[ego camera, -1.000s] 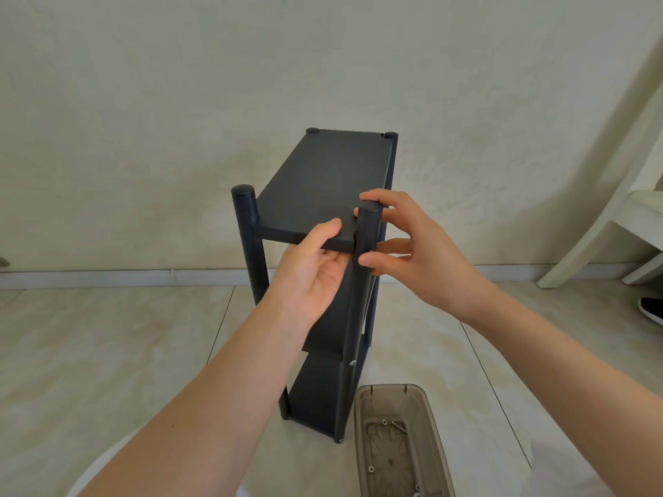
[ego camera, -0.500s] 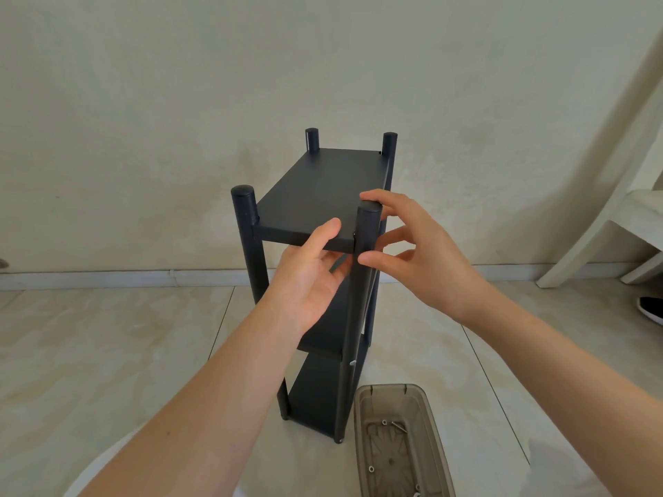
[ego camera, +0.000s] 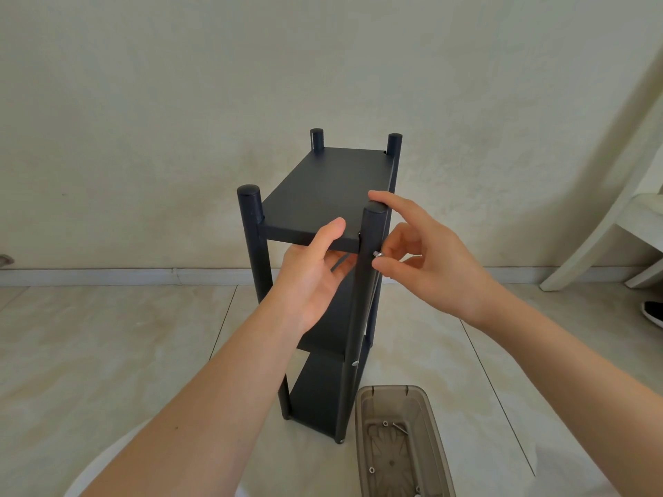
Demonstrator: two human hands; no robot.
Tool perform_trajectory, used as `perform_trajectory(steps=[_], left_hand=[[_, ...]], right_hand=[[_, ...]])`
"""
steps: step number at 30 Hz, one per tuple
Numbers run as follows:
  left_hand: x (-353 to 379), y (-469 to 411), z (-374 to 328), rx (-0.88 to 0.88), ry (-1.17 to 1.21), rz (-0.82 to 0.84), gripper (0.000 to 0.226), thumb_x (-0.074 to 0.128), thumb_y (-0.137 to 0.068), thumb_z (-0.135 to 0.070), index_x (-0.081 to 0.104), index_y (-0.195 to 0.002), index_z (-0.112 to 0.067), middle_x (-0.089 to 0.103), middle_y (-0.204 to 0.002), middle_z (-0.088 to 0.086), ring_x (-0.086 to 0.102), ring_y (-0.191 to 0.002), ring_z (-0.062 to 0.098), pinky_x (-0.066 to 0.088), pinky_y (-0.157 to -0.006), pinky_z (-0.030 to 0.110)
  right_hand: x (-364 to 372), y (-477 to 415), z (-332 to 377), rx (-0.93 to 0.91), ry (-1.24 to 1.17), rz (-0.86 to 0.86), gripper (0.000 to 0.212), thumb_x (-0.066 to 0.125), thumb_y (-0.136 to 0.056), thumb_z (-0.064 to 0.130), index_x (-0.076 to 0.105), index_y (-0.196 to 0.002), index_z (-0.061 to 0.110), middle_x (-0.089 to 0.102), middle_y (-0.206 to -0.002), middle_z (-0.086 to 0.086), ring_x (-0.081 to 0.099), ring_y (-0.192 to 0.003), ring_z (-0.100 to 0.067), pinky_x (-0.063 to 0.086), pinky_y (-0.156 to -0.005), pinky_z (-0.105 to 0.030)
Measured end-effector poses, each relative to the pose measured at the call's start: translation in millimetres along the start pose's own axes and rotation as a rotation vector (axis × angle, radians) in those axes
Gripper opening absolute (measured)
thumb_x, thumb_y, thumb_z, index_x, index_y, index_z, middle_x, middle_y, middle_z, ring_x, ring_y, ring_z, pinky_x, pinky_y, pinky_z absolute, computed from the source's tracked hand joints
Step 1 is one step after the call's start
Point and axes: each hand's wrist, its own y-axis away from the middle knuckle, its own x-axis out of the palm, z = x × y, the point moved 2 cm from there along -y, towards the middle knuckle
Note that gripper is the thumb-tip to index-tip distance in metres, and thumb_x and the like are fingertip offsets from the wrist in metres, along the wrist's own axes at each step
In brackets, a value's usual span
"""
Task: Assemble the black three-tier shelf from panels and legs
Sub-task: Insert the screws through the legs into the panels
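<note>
Black panels and round legs already stood together as the shelf, upright on the tiled floor before a pale wall. Our left hand gripped the near edge of the top panel, thumb on its upper face and fingers curled beneath. Our right hand pinched a small silver screw against the side of the near right leg, its forefinger resting on the leg's cap.

We judged the step to be fastening the top panel to this leg, late in the build, since a lower screw already sat in the same leg. The next move would call for holding the panel level so its hole met the leg's hole, then turning the screw in straight; whether its tip had entered, we could not tell.

Just beside the shelf's foot lay a brown plastic box holding loose hardware. Well apart at the right stood a white chair and a dark shoe.

Compared with a second earlier, the panel's far end had dropped, so both rear leg tops now rose clear above it, and the screw, hidden before, had come into sight.
</note>
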Motion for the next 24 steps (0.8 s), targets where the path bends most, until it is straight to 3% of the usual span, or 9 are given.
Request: perform_trajectory(steps=[6, 12, 24], left_hand=[[-2.8, 0.7, 0.6, -0.014, -0.020, 0.012, 0.010, 0.069, -0.095, -0.024, 0.065, -0.105, -0.022, 0.079, -0.095, 0.003, 0.076, -0.095, 0.022, 0.060, -0.066, 0.025], [-3.3, -0.2, 2.8, 0.002, -0.013, -0.004, 0.010, 0.070, -0.094, -0.023, 0.066, -0.102, -0.021, 0.078, -0.096, 0.006, 0.076, -0.097, 0.025, 0.061, -0.069, 0.027], [-7.2, -1.2, 5.1, 0.014, -0.010, -0.002, 0.016, 0.070, -0.094, -0.024, 0.066, -0.109, -0.021, 0.077, -0.099, 0.005, 0.075, -0.099, 0.025, 0.061, -0.073, 0.027]], right_hand=[[1.6, 4.0, 4.3, -0.011, 0.050, -0.050, 0.084, 0.068, -0.091, 0.015, 0.018, -0.149, 0.050, 0.064, -0.076, 0.007, 0.066, -0.078, -0.012, 0.051, -0.076, -0.014], [6.8, 5.7, 4.2, 0.095, 0.002, -0.033, 0.069, 0.065, -0.093, 0.016, 0.028, -0.149, 0.036, 0.069, -0.074, 0.010, 0.068, -0.071, -0.010, 0.052, -0.072, -0.014], [10.4, 4.9, 7.8, 0.142, -0.054, 0.000, 0.065, 0.063, -0.095, 0.013, 0.031, -0.148, 0.034, 0.072, -0.073, 0.005, 0.068, -0.066, -0.012, 0.054, -0.074, -0.016]])
